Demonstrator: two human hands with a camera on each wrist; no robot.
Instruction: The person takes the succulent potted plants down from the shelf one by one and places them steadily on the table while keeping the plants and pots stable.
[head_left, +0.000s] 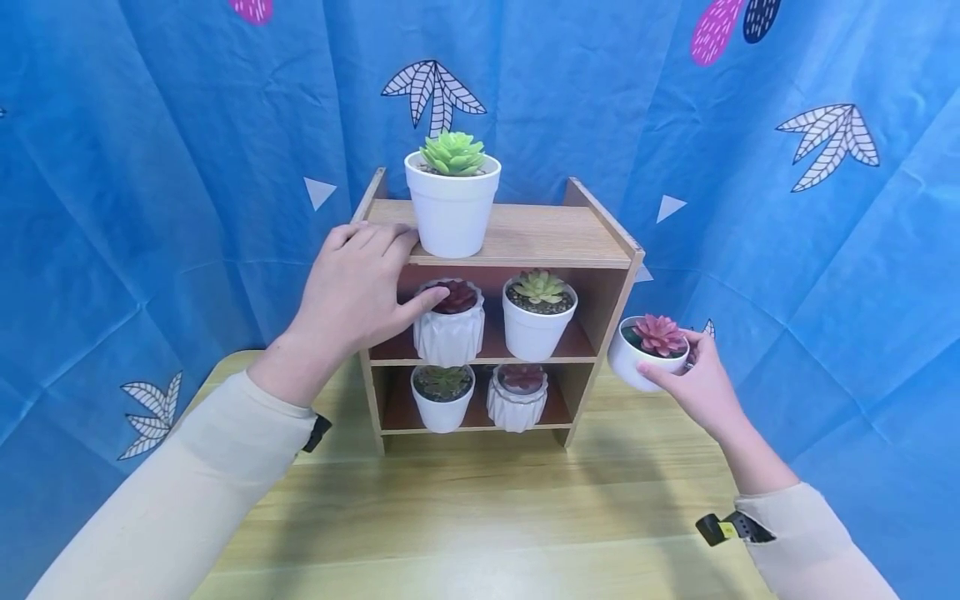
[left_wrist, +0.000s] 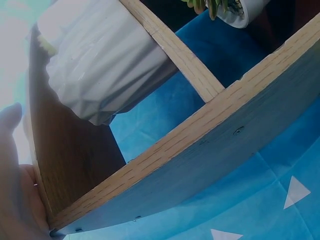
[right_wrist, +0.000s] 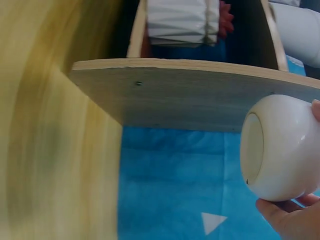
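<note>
My right hand (head_left: 701, 387) holds a round white pot with a pink succulent (head_left: 651, 350) in the air, just right of the small wooden shelf (head_left: 618, 283). In the right wrist view the smooth white pot (right_wrist: 280, 147) is tipped, its base showing, with fingers at its side. My left hand (head_left: 356, 283) rests on the shelf's top left front corner, its fingertips beside a white pot with a green succulent (head_left: 453, 200). The left thumb stretches straight out in front of the ribbed white pot (head_left: 448, 333) with a dark red plant on the middle level.
Beside that ribbed pot stands a white pot with a pale green succulent (head_left: 538, 321). The lowest level holds a white pot with a green plant (head_left: 443, 400) and a ribbed pot with a reddish plant (head_left: 517, 400). The shelf stands on a wooden table (head_left: 480, 517) before a blue patterned curtain (head_left: 570, 100).
</note>
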